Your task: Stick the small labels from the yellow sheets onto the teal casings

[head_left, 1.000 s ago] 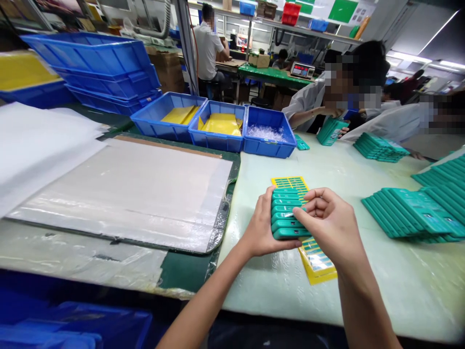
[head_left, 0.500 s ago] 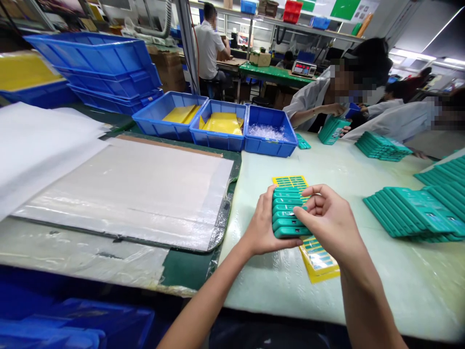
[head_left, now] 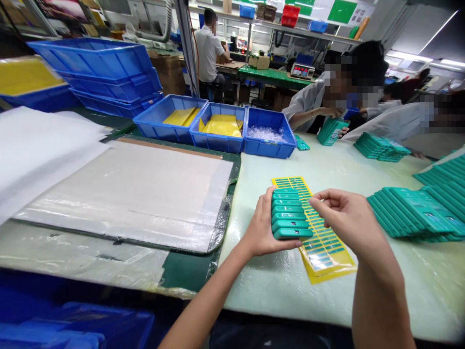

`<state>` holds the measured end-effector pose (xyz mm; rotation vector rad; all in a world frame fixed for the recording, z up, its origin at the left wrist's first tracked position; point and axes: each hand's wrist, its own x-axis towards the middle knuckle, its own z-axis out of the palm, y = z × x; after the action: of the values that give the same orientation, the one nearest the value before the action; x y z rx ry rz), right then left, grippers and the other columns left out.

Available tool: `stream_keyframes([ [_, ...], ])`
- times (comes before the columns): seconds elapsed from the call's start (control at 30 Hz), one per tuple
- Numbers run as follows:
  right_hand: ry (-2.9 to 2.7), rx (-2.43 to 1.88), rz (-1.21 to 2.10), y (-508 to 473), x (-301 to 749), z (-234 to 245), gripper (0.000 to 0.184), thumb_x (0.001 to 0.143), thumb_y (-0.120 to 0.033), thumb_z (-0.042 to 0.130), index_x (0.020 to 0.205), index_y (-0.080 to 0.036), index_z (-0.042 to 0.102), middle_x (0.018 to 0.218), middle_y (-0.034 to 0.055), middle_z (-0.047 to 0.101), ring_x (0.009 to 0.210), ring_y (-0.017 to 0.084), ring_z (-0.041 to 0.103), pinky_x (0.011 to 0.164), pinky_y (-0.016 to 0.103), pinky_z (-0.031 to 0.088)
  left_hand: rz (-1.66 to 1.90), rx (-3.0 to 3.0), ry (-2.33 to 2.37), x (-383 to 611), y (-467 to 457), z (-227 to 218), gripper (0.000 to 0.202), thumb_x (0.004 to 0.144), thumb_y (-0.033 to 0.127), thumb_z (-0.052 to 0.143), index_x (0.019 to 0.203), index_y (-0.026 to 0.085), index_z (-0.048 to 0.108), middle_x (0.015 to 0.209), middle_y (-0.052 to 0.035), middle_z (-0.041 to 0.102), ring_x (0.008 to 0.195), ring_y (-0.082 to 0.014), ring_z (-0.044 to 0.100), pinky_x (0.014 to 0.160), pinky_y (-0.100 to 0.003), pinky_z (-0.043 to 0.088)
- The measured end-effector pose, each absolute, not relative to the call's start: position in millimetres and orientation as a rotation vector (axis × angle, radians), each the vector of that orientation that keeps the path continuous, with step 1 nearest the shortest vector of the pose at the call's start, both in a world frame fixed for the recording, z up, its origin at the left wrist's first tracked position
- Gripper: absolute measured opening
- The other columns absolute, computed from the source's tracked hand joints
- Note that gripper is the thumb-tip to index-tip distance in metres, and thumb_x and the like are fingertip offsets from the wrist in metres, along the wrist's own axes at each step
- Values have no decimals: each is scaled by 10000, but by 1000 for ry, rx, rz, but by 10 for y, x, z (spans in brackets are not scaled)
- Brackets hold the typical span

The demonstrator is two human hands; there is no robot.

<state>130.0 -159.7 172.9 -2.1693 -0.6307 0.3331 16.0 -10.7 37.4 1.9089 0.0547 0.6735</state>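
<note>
My left hand [head_left: 260,225] is wrapped round a stack of green plastic cases [head_left: 289,213], their narrow ends facing me. Dark marks or slots show on the ends of the lower cases. Beneath and to the right of the stack lies a yellow sheet of green labels [head_left: 323,237], partly covered by the cases. Over that sheet's right edge hovers my right hand [head_left: 343,213], thumb and forefinger pinched together just right of the stack. Whatever sits between those fingertips, if anything, is too small to make out.
More green cases [head_left: 417,211] lie in leaning rows on the right. Blue bins [head_left: 271,148] line the table's back, holding yellow sheets and clear bits. White sheets [head_left: 138,189] cover the left side. A co-worker [head_left: 308,104] across the table handles green cases.
My right hand has moved right, away from the case ends to the label sheet, uncovering more labels. My left hand keeps the stack in nearly the same place.
</note>
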Motion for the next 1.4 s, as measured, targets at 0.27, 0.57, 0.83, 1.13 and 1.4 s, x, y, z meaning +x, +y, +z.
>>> stream_keyframes([
  [0.27, -681, -2329, 134, -1686, 1058, 1628, 374, 787, -566, 702, 799, -236, 879, 796, 79, 823, 685, 248, 681, 731, 400, 472, 665, 1897, 62, 151, -109, 383, 1468, 676, 760, 957, 1746, 290, 70, 1661, -204, 392, 1547, -471, 441, 1299, -698, 403],
  [0.57, -602, -2026, 192, -1647, 930, 1616, 315, 841, -524, 776, 788, -216, 735, 723, 31, 731, 621, 179, 670, 588, 289, 502, 671, 1880, 69, 158, -113, 384, 1473, 658, 718, 988, 1743, 305, 82, 1635, -196, 414, 1525, -469, 454, 1283, -709, 413],
  [0.83, -476, -1970, 328, -1547, 969, 1583, 285, 756, -479, 782, 730, -209, 693, 706, 45, 728, 609, 175, 646, 584, 294, 512, 646, 1877, 101, 156, -116, 393, 1503, 633, 672, 1022, 1746, 299, 84, 1661, -199, 394, 1555, -474, 432, 1304, -684, 395],
  [1.13, -488, -2108, 391, -1538, 1075, 1575, 305, 723, -507, 737, 684, -210, 681, 669, 44, 706, 607, 173, 611, 578, 294, 457, 662, 1881, 84, 151, -117, 395, 1467, 660, 720, 987, 1738, 283, 92, 1660, -206, 400, 1554, -469, 438, 1307, -689, 396],
  [1.4, -672, -2043, 481, -1610, 1302, 1510, 524, 771, -663, 829, 664, -221, 569, 577, -19, 563, 523, 116, 495, 496, 246, 367, 664, 1885, 81, 167, -96, 385, 1468, 661, 782, 959, 1741, 301, 88, 1704, -208, 367, 1596, -481, 398, 1326, -700, 369],
])
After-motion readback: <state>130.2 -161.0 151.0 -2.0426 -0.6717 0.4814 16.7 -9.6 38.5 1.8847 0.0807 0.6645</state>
